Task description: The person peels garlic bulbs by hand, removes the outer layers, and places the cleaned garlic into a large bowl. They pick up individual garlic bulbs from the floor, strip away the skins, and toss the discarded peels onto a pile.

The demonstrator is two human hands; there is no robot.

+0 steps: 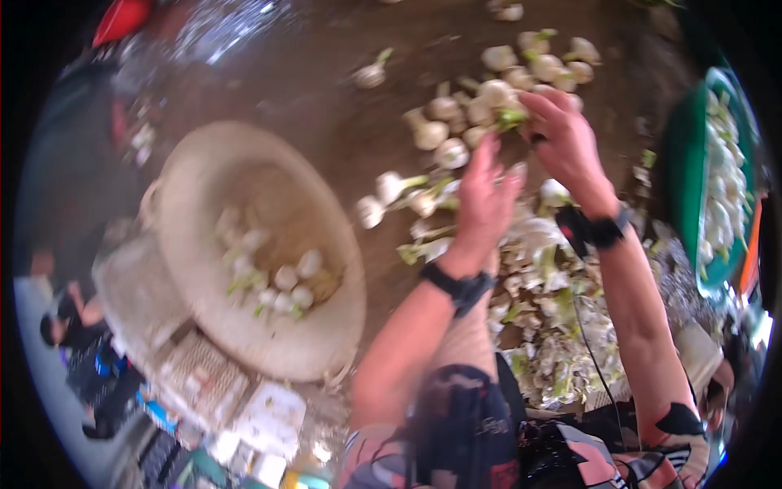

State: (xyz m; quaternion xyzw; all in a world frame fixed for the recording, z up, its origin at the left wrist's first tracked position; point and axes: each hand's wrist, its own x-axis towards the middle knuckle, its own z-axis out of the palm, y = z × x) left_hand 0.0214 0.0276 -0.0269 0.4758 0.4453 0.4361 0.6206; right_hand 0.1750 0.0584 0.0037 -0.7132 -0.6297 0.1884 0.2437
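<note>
Both of my hands are at a pile of white bulbs with short green tops (497,94), which look like garlic or onions, on the brown floor. My left hand (487,194) points forward at the pile's near side, its fingers stretched out and thumb apart, slightly blurred; nothing shows in it. Curled over the pile's right side is my right hand (562,138), its fingertips beside a bright green stem (511,119). What lies inside that grip is hidden. Several loose bulbs (391,187) with cut stems lie left of my left hand.
At left stands a large pale basin (191,269) with several bulbs in it. A heap of peelings (554,326) lies between my forearms. A green tub (699,196) full of white bulbs is at right. Bricks (199,371) border the basin; a person (81,342) is at far left.
</note>
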